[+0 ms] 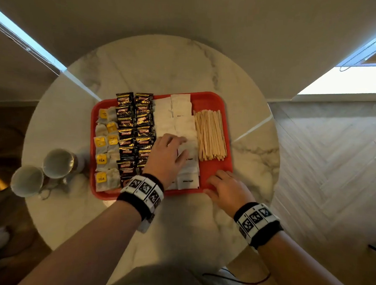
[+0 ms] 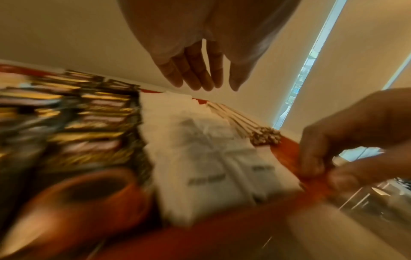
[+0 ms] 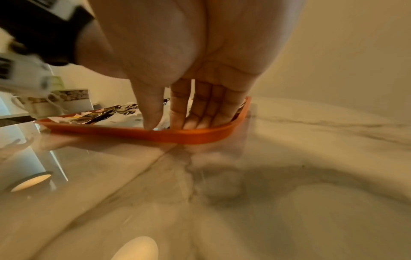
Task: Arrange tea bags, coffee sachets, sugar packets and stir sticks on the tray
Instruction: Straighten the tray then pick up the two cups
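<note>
A red tray lies on a round marble table. From left to right it holds yellow-tagged tea bags, black coffee sachets, white sugar packets and a bundle of wooden stir sticks. My left hand hovers over the near sugar packets; its fingers are straight and hold nothing. My right hand is at the tray's near right corner. Its fingertips and thumb reach down just inside the tray's rim.
Two pale mugs stand on the table left of the tray, close to its near left corner. Bare marble lies beyond the tray and between it and me. The table's edge curves close on the right, with herringbone floor beyond.
</note>
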